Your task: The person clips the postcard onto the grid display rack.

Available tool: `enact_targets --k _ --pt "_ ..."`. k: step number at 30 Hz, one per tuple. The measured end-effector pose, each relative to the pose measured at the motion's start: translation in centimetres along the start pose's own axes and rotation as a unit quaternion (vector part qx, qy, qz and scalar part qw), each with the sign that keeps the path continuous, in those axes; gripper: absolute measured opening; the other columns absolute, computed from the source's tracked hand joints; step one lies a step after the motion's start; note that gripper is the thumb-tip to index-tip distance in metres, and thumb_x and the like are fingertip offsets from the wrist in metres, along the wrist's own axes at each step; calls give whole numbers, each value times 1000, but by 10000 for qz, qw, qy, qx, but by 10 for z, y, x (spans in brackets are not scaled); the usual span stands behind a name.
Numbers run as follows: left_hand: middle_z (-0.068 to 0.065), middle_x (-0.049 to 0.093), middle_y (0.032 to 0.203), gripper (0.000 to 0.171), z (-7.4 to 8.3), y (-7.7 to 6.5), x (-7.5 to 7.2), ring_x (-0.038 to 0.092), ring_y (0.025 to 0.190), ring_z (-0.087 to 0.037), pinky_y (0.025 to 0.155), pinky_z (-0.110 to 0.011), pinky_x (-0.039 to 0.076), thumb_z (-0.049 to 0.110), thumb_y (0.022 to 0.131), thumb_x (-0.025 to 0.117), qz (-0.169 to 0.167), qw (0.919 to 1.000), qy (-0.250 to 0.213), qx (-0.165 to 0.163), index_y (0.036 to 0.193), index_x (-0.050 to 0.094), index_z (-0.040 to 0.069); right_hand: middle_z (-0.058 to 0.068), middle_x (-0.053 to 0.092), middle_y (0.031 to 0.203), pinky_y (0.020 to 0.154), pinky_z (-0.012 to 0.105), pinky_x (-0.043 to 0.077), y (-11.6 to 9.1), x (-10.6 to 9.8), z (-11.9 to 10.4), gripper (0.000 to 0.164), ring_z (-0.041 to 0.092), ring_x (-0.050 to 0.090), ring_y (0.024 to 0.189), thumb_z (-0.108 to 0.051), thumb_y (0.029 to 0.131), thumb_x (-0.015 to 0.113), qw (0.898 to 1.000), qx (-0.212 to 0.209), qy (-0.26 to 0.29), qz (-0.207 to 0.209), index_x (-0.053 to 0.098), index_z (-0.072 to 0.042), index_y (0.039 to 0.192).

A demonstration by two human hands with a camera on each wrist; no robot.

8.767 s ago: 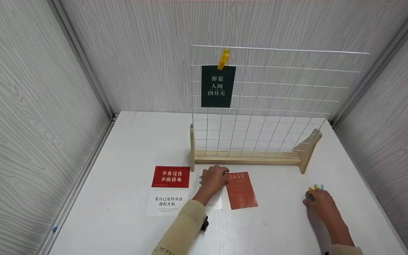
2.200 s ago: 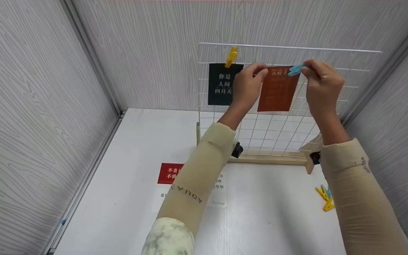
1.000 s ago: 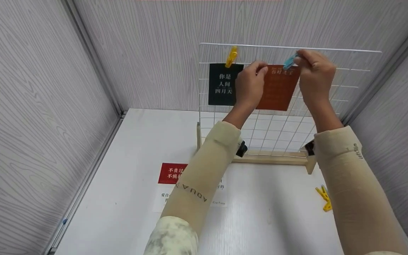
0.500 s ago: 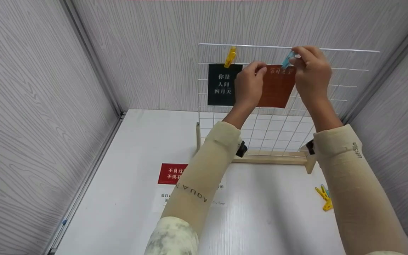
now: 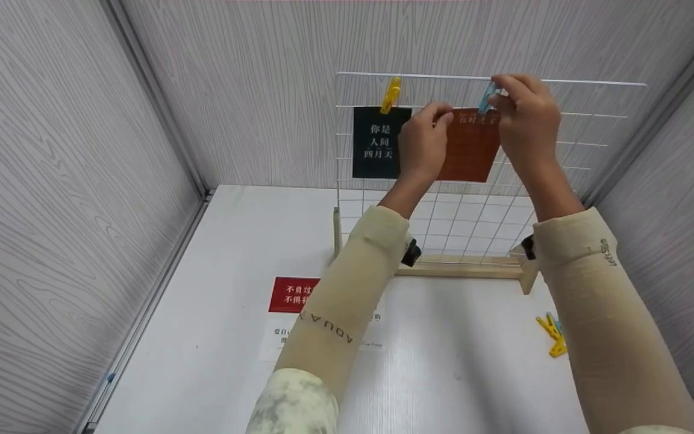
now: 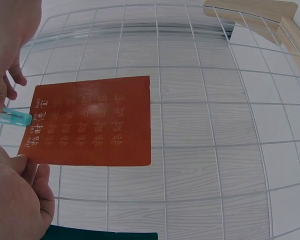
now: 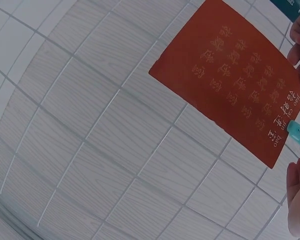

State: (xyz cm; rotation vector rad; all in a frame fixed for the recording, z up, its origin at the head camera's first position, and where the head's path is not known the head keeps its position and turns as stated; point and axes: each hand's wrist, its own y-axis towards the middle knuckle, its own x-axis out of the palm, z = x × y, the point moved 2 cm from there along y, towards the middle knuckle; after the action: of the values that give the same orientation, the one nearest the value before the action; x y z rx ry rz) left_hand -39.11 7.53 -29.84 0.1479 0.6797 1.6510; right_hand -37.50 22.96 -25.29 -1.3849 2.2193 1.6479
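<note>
An orange-red card [image 5: 470, 147] with printed characters lies against the white wire grid [image 5: 461, 217]. My left hand [image 5: 422, 144] pinches its upper left corner between thumb and fingers. At the middle of the card's top edge sits a light blue clothespin [image 5: 487, 97], which my right hand [image 5: 531, 120] pinches by its upper end. In the left wrist view the clothespin's tip [image 6: 22, 118] overlaps the card's edge. Just left of it, a dark green card [image 5: 377, 141] hangs from the grid under a yellow clothespin [image 5: 391, 95]; my left hand covers part of that card.
The grid stands in a wooden base [image 5: 461, 271] on a white table. A red card [image 5: 293, 294] and white cards [image 5: 271, 343] lie at the left, partly under my left sleeve. Yellow and blue clothespins [image 5: 552, 334] lie at the right, beside my right sleeve.
The orange-red card went from table to grid in my left hand. My right hand brought a blue clothespin from the pile, then turned it upright and shifted it left onto the card's top edge.
</note>
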Motion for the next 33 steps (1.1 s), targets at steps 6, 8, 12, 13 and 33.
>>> enact_targets --k 6,8,12,13,33 --pt "3 71 115 23 -1 1 0 62 97 -5 85 -13 49 21 106 53 34 10000 11 -17 121 68 14 5 67 123 100 29 51 3 0 -2 26 16 60 116 -12 102 59 9998 153 -42 -123 72 -12 125" --pt "3 71 114 23 -1 1 0 62 96 -5 84 -14 49 21 106 53 41 10000 30 -14 121 69 14 7 67 124 101 31 51 3 1 -2 27 18 61 116 -14 103 59 9998 78 -137 -135 71 -13 127" --pt "2 72 116 23 -2 0 0 63 97 -5 84 -13 49 22 105 54 54 9999 124 14 121 69 14 9 65 126 100 36 52 0 2 -2 29 22 62 115 -18 103 60 9997 -117 -201 -98 69 -13 130" --pt "1 72 116 24 -2 0 0 64 97 -5 84 -12 49 22 105 54 60 9999 144 23 122 69 13 10 64 127 99 37 52 0 2 -1 30 22 63 114 -19 102 60 9996 -163 -200 -79 69 -13 130" --pt "1 73 116 23 0 -1 -1 65 99 -5 83 -14 50 22 105 56 118 9996 251 14 123 67 14 12 58 129 84 26 48 -6 -1 0 36 15 57 103 -28 104 58 10000 -68 -8 52 66 -9 132"
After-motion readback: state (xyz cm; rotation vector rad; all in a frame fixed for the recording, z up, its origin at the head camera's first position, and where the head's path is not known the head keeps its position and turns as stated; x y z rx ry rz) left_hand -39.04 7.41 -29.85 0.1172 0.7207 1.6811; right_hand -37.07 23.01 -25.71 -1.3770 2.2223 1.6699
